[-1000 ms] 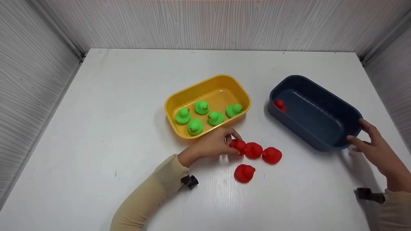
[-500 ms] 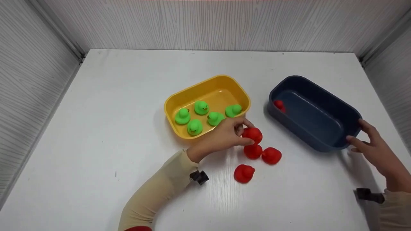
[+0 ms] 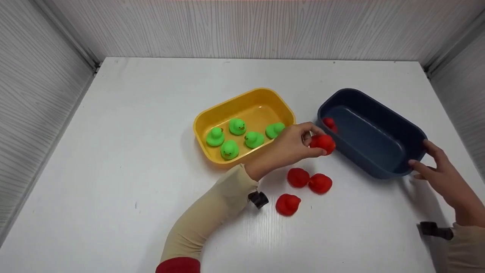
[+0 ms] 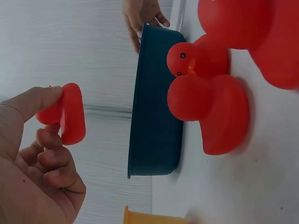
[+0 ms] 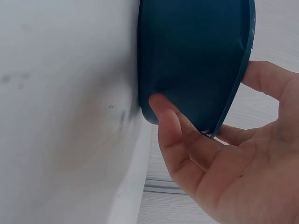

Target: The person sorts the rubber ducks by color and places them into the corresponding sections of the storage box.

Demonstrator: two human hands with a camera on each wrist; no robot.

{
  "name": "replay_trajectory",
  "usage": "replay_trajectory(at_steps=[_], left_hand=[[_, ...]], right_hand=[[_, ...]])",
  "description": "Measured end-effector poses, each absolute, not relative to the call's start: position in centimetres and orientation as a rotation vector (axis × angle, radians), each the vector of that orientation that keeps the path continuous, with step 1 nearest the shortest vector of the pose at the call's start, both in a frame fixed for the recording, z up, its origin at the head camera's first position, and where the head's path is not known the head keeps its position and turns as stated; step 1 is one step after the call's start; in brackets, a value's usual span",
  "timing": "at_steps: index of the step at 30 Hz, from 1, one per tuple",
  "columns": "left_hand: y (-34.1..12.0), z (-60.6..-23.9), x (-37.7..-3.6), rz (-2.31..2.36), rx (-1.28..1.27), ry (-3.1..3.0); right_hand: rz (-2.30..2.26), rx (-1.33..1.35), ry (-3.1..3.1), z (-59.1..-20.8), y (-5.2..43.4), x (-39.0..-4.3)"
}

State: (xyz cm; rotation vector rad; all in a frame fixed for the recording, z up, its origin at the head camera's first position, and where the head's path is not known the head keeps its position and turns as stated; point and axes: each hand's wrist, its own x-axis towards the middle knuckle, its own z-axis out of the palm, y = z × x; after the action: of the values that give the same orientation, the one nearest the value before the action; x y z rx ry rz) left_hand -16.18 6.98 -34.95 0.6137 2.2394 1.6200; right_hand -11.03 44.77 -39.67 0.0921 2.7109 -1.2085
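Observation:
A red rubber duck is pinched between the thumb and fingers of my left hand, held up off the table beside the near wall of the dark blue bin. The left wrist view also shows this raised duck, well apart from the bin wall. My right hand grips the bin's right end; in the right wrist view its fingers lie against the outer wall. One red duck sits inside the bin at its left end. Three more stand on the table, among them the nearest duck.
A yellow bin holding several green ducks stands left of the blue one, partly behind my left forearm. The white table is bounded by pale panels at the back and sides.
My left hand has lifted one red duck from the row and carried it right and away from me, up to the blue bin. My right hand and both bins have stayed put.

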Motion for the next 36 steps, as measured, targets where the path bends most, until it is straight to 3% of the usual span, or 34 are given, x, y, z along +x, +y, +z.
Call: replay_trajectory(at_steps=[36], left_hand=[[15.4, -33.8, -21.0, 1.307, 0.509, 2.554]], right_hand=[[-1.225, 0.083, 2.714, -39.8, 44.6, -11.0]])
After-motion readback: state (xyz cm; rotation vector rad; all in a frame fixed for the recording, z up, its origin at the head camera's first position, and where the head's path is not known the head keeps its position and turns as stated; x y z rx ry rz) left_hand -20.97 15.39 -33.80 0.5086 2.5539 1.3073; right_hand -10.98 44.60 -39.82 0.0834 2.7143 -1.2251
